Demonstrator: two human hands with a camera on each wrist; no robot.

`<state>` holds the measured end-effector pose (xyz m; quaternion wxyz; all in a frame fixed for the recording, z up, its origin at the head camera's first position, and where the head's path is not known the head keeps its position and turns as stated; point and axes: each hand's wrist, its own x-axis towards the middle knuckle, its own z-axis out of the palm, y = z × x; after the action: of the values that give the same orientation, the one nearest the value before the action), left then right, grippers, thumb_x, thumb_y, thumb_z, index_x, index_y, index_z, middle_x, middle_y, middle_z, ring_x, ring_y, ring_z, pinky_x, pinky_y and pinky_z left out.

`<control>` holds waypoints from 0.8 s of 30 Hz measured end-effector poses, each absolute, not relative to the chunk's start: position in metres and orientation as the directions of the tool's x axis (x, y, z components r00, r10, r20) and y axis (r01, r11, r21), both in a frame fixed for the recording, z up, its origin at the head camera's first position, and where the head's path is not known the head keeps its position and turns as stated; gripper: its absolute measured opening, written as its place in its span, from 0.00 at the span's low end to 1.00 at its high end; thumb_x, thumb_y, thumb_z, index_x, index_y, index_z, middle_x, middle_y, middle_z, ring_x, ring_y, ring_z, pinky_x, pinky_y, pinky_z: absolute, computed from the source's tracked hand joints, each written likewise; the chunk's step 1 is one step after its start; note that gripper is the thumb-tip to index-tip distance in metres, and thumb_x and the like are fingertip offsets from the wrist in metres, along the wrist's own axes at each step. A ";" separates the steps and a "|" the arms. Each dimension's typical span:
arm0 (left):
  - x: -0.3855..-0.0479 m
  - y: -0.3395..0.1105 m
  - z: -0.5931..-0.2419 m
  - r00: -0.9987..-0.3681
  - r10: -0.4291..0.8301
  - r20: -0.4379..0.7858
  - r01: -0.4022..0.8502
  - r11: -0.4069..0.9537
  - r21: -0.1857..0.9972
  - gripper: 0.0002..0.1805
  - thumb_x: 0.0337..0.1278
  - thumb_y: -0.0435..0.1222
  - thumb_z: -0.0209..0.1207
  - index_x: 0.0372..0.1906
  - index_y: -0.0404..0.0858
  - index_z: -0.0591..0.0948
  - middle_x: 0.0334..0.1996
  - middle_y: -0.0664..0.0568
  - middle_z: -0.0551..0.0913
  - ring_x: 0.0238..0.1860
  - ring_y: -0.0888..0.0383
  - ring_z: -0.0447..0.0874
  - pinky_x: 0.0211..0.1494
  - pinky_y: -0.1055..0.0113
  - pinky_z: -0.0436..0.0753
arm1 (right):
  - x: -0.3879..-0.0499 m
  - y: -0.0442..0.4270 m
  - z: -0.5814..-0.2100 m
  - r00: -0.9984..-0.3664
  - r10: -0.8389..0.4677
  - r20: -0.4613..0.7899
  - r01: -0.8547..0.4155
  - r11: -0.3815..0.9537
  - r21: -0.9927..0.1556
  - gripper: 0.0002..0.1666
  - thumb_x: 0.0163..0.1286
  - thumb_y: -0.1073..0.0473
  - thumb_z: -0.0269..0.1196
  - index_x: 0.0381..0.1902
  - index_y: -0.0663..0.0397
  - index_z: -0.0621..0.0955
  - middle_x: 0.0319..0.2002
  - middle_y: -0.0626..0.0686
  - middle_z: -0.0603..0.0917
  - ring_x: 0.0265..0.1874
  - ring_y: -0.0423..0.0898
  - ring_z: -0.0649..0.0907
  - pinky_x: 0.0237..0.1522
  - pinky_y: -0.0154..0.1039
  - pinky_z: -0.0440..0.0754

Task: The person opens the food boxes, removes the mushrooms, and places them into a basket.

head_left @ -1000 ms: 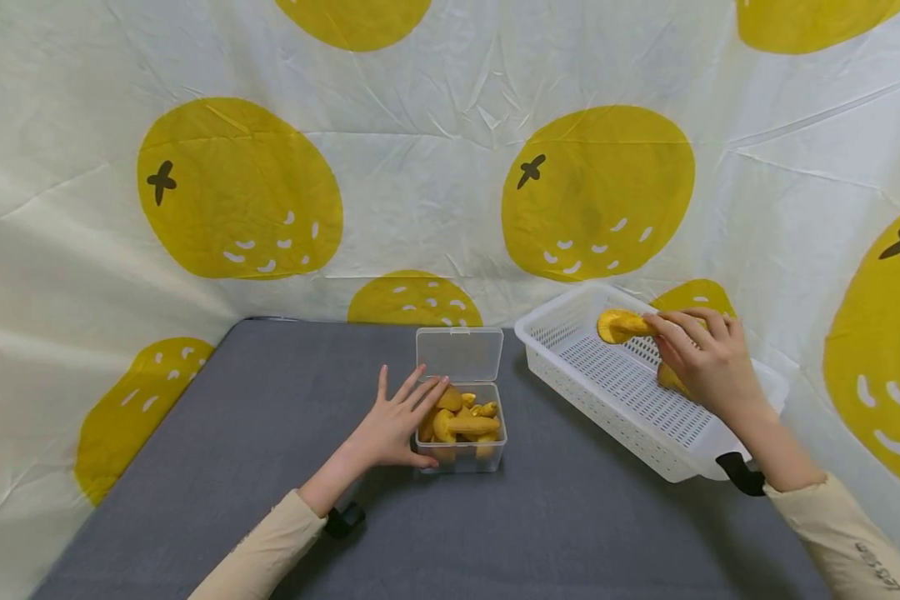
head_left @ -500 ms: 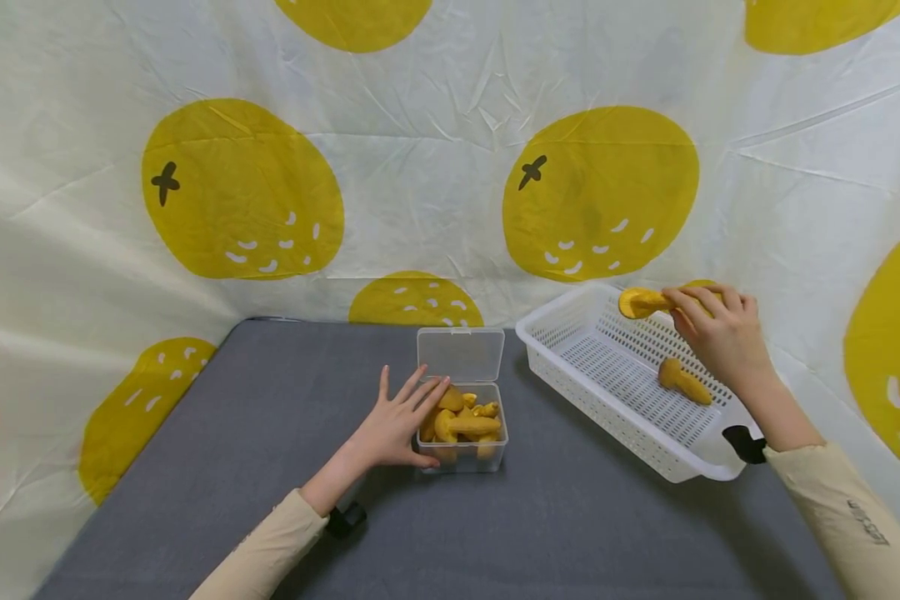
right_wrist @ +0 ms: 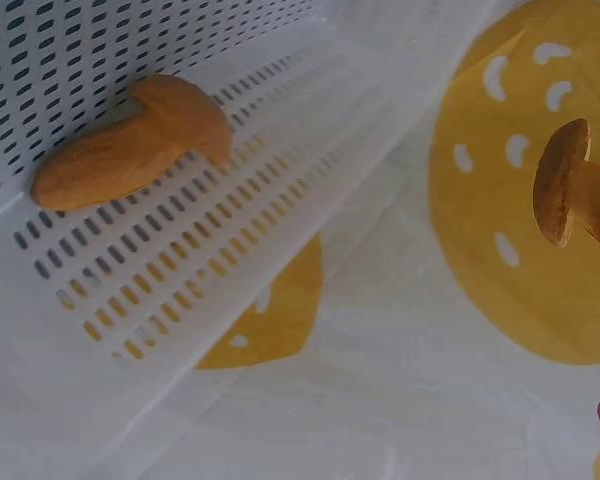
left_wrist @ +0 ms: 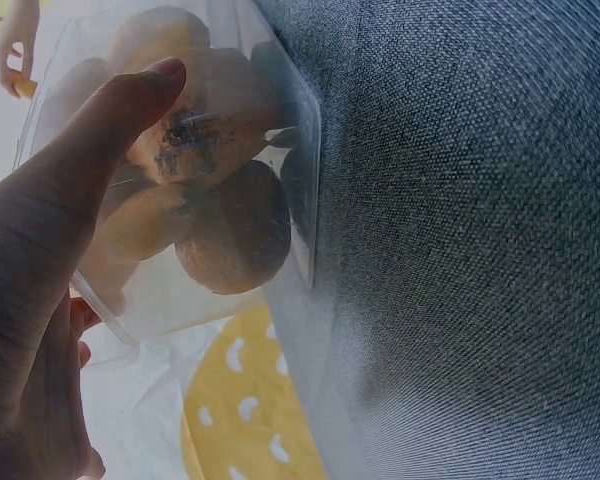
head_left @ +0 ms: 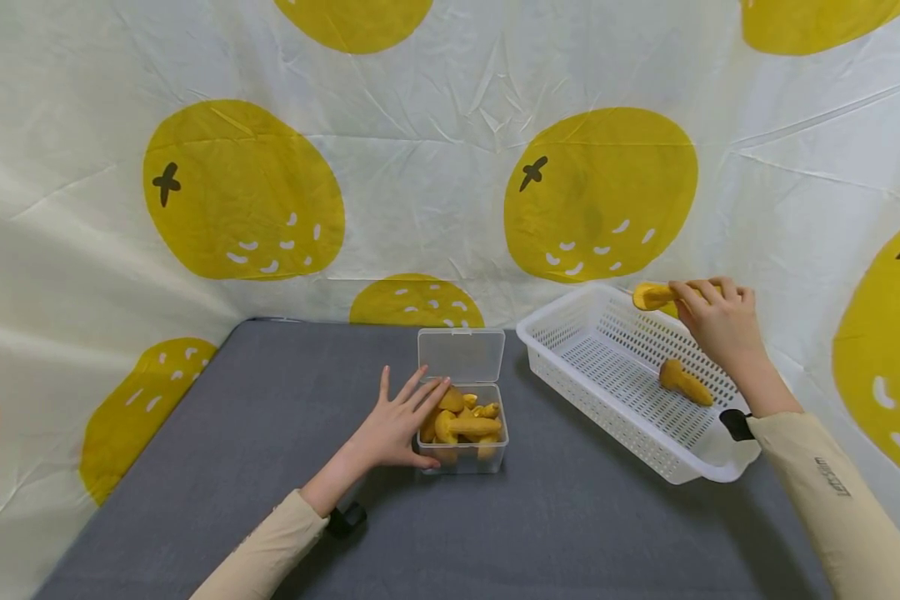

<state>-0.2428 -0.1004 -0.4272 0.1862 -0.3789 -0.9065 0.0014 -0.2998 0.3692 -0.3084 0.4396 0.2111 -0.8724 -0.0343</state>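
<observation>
Several yellow-brown mushrooms (head_left: 468, 426) fill a small clear box (head_left: 461, 457), whose lid (head_left: 461, 354) stands up at the back. My left hand (head_left: 390, 425) spans the box's left side, with its thumb on the front wall and its other fingers spread; in the left wrist view the thumb (left_wrist: 130, 105) lies across the wall. My right hand (head_left: 723, 333) pinches a mushroom (head_left: 651, 297) by its stem above the back right side of a white perforated basket (head_left: 600, 410). That mushroom's cap (right_wrist: 562, 183) shows in the right wrist view. Another mushroom (head_left: 685, 382) lies on the basket's floor.
The basket stands at an angle to the right of the clear box. A grey cloth (head_left: 292, 408) covers the table, and a white curtain (head_left: 420, 200) with large yellow fruit prints hangs directly behind it.
My right hand has moved up and a little to the right with its mushroom, uncovering the one on the basket's floor. My left hand has stayed at the box.
</observation>
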 end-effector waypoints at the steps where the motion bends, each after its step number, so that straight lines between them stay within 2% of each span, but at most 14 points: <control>1: -0.243 -0.100 -0.427 -0.647 0.687 0.332 0.685 0.715 -0.143 0.64 0.25 0.71 0.58 0.70 0.42 0.47 0.69 0.51 0.55 0.70 0.46 0.45 0.61 0.31 0.38 | -0.302 0.371 -0.310 -0.533 -0.394 0.749 -0.333 0.911 0.242 0.22 0.49 0.67 0.66 0.46 0.58 0.77 0.36 0.62 0.79 0.37 0.61 0.71 0.30 0.55 0.63; 16: -0.242 -0.101 -0.426 -0.662 0.680 0.315 0.672 0.725 -0.153 0.65 0.24 0.72 0.57 0.70 0.43 0.47 0.69 0.52 0.54 0.70 0.46 0.45 0.61 0.31 0.38 | -0.327 0.379 -0.332 -0.661 -0.347 0.665 -0.255 0.938 0.236 0.16 0.55 0.63 0.62 0.43 0.54 0.74 0.35 0.62 0.78 0.39 0.63 0.71 0.32 0.62 0.66; 24: -0.242 -0.100 -0.427 -0.670 0.679 0.299 0.674 0.726 -0.138 0.65 0.26 0.72 0.57 0.70 0.43 0.45 0.69 0.52 0.53 0.71 0.47 0.42 0.61 0.32 0.37 | -0.334 0.380 -0.342 -0.743 -0.313 0.591 -0.217 0.949 0.229 0.18 0.57 0.60 0.61 0.47 0.54 0.74 0.39 0.63 0.78 0.41 0.63 0.69 0.33 0.59 0.65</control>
<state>-0.2423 -0.0997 -0.4267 0.1670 -0.3700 -0.9139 0.0077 -0.3344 0.3804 -0.3425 0.3288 0.1424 -0.9308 -0.0729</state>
